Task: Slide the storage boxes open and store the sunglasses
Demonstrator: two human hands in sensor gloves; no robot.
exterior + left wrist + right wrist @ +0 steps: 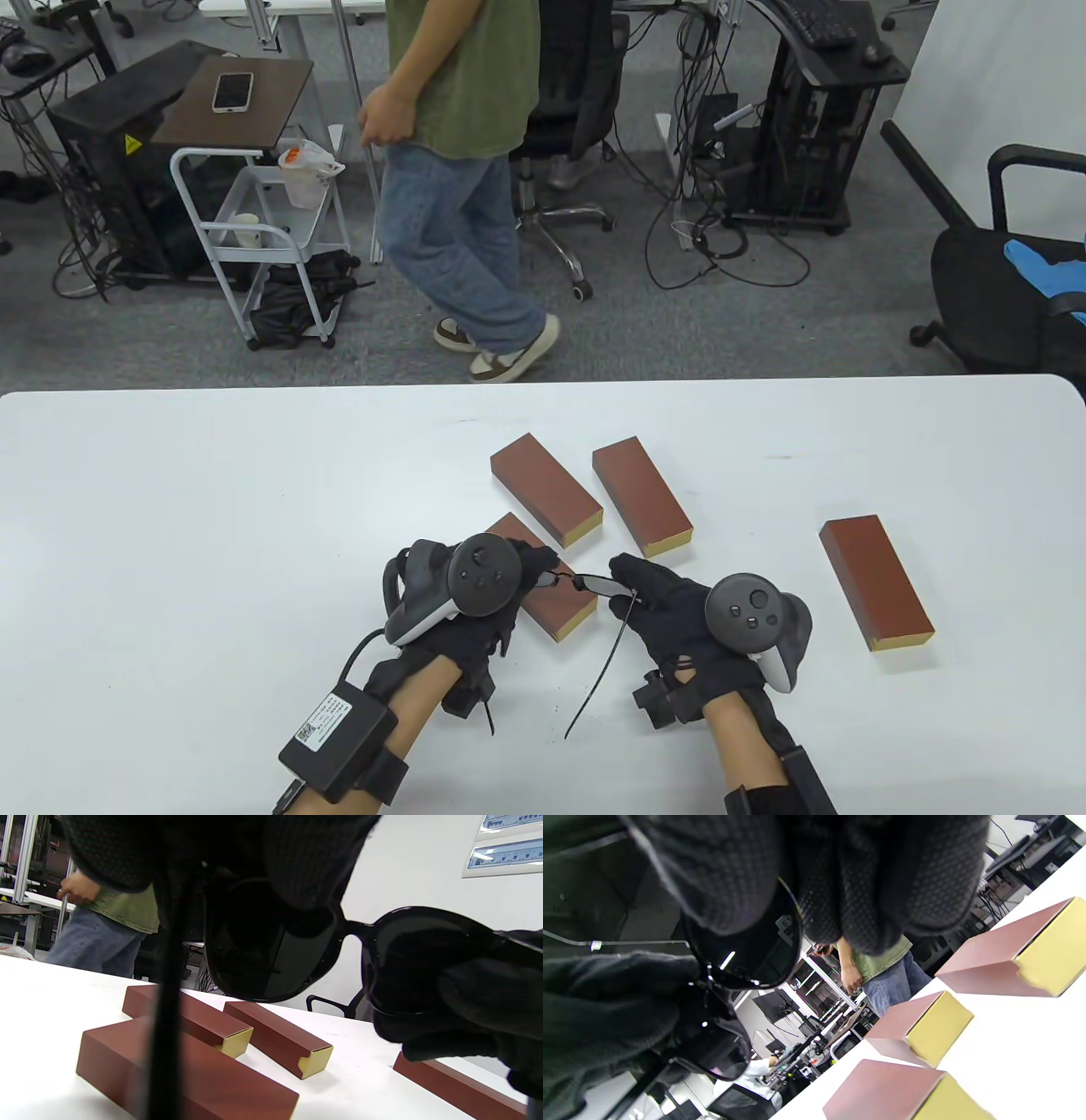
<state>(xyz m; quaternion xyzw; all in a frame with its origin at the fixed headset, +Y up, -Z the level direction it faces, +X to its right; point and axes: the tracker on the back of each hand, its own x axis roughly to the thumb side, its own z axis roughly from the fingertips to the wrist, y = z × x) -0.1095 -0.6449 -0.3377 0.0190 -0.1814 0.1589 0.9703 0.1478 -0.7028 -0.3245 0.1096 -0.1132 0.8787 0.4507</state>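
Spanning the lower half of the table view, the white surface (170, 526) carries four closed red-brown storage boxes (546, 499) with yellow ends: three bunched near its middle, one apart toward the right edge (876, 582). None looks slid open, so I judge the task to be at an early stage: every box is still to be opened and the glasses still to be stored. Both hands hold the sunglasses (591, 584) in the air over the nearest box (556, 604), toward the front edge. The left hand (475, 594) has its grip closed on one side of the frame, and the right hand (679, 611) pinches the other lens; one temple arm hangs open toward the surface. A small sticker on a lens in the right wrist view and a label on the left forearm pack are too small to read.
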